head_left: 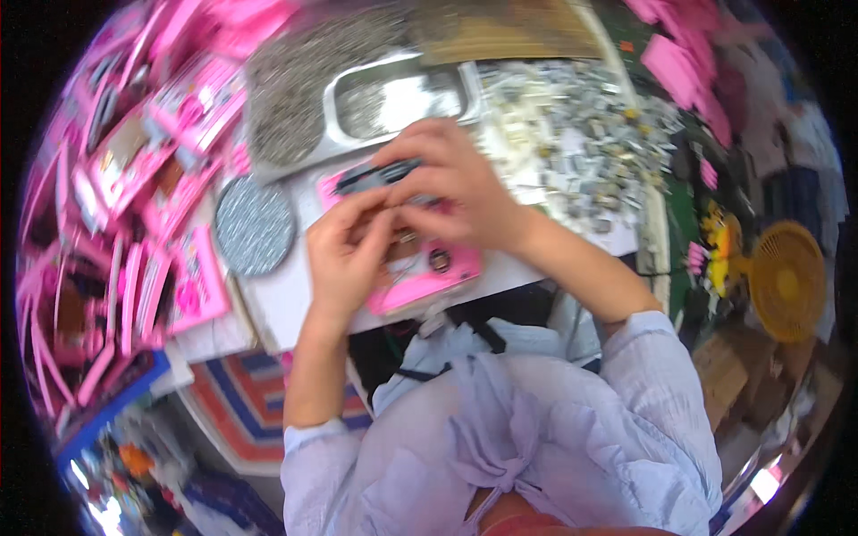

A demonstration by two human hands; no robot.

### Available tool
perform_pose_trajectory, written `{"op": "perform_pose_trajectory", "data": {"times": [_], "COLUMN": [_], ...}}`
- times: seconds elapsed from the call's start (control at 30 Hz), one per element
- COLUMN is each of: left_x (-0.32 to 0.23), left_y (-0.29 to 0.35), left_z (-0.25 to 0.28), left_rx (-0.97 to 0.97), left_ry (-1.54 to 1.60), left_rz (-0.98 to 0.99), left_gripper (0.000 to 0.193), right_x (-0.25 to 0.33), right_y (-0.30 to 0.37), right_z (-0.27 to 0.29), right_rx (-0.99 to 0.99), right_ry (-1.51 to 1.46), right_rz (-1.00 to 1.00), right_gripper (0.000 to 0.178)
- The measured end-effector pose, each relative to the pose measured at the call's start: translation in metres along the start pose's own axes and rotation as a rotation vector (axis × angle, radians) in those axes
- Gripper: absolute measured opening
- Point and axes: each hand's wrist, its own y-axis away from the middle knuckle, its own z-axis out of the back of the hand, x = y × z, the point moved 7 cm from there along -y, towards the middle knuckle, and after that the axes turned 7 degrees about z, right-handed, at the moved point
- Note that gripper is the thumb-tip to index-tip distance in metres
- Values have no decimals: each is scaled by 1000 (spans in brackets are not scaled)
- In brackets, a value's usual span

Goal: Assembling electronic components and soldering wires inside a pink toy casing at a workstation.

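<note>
In front of me a pink plastic casing [451, 272] lies on the white worktop, with small brown and dark metal parts inside it. Above its far end my right hand [460, 179] is closed, its fingers curled over a dark grey plastic part [365, 177]. Close against it, my left hand [344, 246] is closed too, thumb and fingers pinched together beside the grey part. Whatever sits between the left fingertips is hidden by the fingers and by blur. The underside of the grey part cannot be seen.
A round dish [255, 225] of grey metal pieces stands at left. Beyond are a large tray [281, 165] of small metal pieces and a smaller metal tray [335, 129]. White and grey parts [599, 152] spread at right. Pink casings [201, 277] crowd the left; a yellow fan [786, 281] is far right.
</note>
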Motion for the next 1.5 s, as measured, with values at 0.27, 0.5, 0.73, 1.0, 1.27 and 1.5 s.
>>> {"op": "perform_pose_trajectory", "data": {"times": [0.27, 0.5, 0.73, 1.0, 1.27, 1.5], "left_x": [-10, -7, -12, -11, -7, -9], "left_y": [-10, -8, -11, -11, -15, -13], "left_z": [0, 7, 1, -3, -8, -9], "left_rx": [-7, -22, -5, 0, 26, 45], "left_ry": [-380, -456, -263, -172, -188, -177], "left_rz": [-182, -187, -105, -12, 58, 79], "left_gripper": [6, 11, 8, 14, 15, 14], "right_x": [10, -40, -18, 58, -3, -11], "right_y": [72, 290, 289, 204, 49, 24], "right_z": [122, 324, 390, 272, 42, 4], "right_rx": [-262, -1219, -1398, -1099, -412, -228], "right_ry": [6, -265, 181, -326, -482, -536], "right_rz": [-387, -762, -698, -429, -634, -551], "right_gripper": [22, 9, 23, 43, 49, 51]}}
